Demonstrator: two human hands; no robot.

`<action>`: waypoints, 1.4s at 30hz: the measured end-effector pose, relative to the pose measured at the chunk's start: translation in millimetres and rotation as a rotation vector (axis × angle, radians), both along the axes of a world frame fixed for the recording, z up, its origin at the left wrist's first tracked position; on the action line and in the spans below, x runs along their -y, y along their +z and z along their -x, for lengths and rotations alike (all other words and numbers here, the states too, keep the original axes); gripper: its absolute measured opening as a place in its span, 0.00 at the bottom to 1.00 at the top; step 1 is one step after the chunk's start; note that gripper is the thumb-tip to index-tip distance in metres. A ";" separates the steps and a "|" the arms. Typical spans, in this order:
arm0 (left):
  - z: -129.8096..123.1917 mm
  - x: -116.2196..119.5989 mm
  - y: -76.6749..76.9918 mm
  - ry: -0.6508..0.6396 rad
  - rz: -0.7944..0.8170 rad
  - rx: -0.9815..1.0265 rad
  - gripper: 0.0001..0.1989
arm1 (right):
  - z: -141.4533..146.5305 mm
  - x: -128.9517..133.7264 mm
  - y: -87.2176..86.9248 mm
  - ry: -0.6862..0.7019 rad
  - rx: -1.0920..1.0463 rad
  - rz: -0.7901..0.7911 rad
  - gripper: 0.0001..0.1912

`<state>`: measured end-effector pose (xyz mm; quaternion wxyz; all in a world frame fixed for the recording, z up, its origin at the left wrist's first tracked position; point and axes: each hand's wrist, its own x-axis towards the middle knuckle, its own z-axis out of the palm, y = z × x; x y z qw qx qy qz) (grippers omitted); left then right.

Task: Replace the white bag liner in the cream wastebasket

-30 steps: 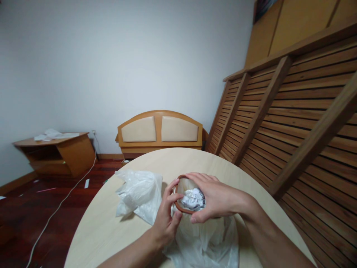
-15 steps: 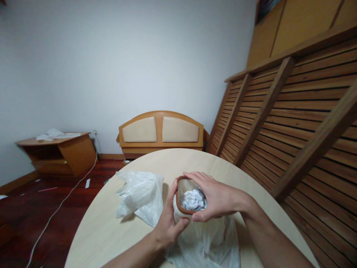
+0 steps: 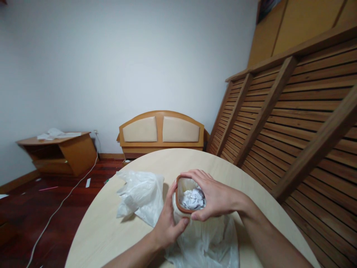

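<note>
Between my hands is a small white bin (image 3: 181,213) with a brown rounded-square rim, its mouth turned up toward me. Crumpled paper (image 3: 193,199) lies inside, and a thin plastic liner seems to cover the inner wall. My left hand (image 3: 169,219) grips the bin's left side, thumb at the near side below the rim. Across the right side of the rim curves my right hand (image 3: 208,193), its thumb near the front. A translucent plastic bag (image 3: 206,242) spreads under and in front of the bin, partly hidden by it. Another crumpled plastic bag (image 3: 142,195) rests left of my hands.
All this is on a round pale wooden table (image 3: 97,230). Beyond it stands a headboard (image 3: 160,130) against the wall. Slatted wooden panels (image 3: 264,123) lean at the right. At the left are a low cabinet (image 3: 75,152) with papers and a white cable (image 3: 63,203) on the floor.
Both hands keep their hold on the bin. The right hand and the rim have shifted very slightly left; the bags stay where they were.
</note>
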<state>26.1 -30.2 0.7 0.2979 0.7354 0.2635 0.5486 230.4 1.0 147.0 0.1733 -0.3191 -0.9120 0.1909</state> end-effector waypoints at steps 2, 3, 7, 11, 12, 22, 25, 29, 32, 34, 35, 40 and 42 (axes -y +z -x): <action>0.4 0.6 1.6 0.011 -0.004 -0.008 0.44 | 1.1 1.6 0.7 -0.022 0.016 0.008 0.57; 0.5 0.9 2.3 0.018 -0.005 -0.012 0.44 | 1.9 2.6 1.2 -0.029 0.027 0.011 0.56; -0.3 1.5 2.8 0.047 -0.028 -0.016 0.42 | 6.4 8.1 2.9 -0.028 0.066 0.000 0.45; -1.8 -0.2 -1.4 0.076 -0.050 -0.006 0.40 | 11.2 13.1 3.1 -0.045 0.048 -0.021 0.41; -1.9 -0.8 -2.4 0.081 -0.050 -0.006 0.40 | 12.1 13.7 2.8 -0.049 0.037 -0.023 0.42; 3.1 -0.1 6.3 0.004 0.001 -0.046 0.47 | 16.1 11.9 1.1 -0.058 -0.020 -0.054 0.43; 3.1 -0.2 6.0 0.002 0.032 -0.026 0.48 | 17.7 11.6 3.2 -0.048 -0.060 -0.059 0.42; 4.1 -0.3 2.8 0.005 0.056 -0.023 0.51 | 12.3 10.9 10.3 -0.046 -0.135 -0.037 0.41; 5.2 -0.3 1.8 0.002 0.047 -0.044 0.51 | -0.1 9.4 16.7 -0.073 -0.237 -0.048 0.44; 6.1 -0.6 2.4 -0.008 0.017 -0.052 0.52 | -9.1 8.3 19.9 -0.096 -0.350 -0.068 0.46; 6.6 -0.7 3.3 -0.005 -0.006 -0.052 0.51 | -12.5 8.1 21.2 -0.109 -0.416 -0.071 0.47; 6.3 6.4 15.0 0.210 -0.319 -0.040 0.42 | -7.6 14.7 24.8 -0.154 -0.799 0.033 0.46; 2.8 14.4 22.0 0.273 -0.499 -0.065 0.38 | 3.2 22.0 24.4 -0.188 -0.899 0.104 0.44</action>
